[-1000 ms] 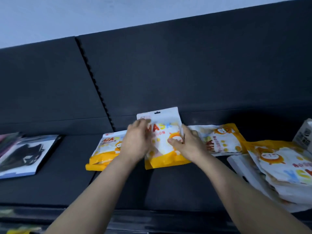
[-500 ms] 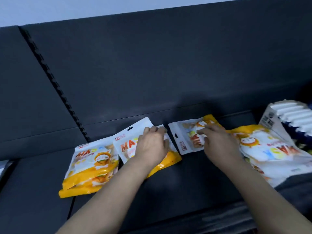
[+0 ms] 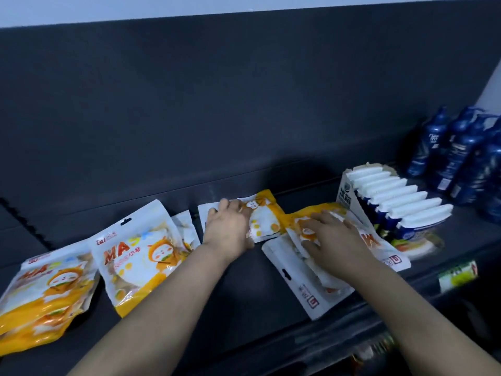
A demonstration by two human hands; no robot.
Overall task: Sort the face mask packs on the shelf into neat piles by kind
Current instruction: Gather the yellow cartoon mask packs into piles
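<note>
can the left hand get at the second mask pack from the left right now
Probably yes: the second pack lies uncovered, just left of the left hand, which only rests on another pack.

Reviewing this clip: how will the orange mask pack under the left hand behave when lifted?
Probably floppy: the orange mask pack is a thin soft pouch, rumpled beside the left hand. Likely light for its size, lying nearly flat. Its glossy film may slide on the shelf.

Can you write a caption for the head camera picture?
Left hand on one orange mask pack, right hand on the messy pile.
</note>
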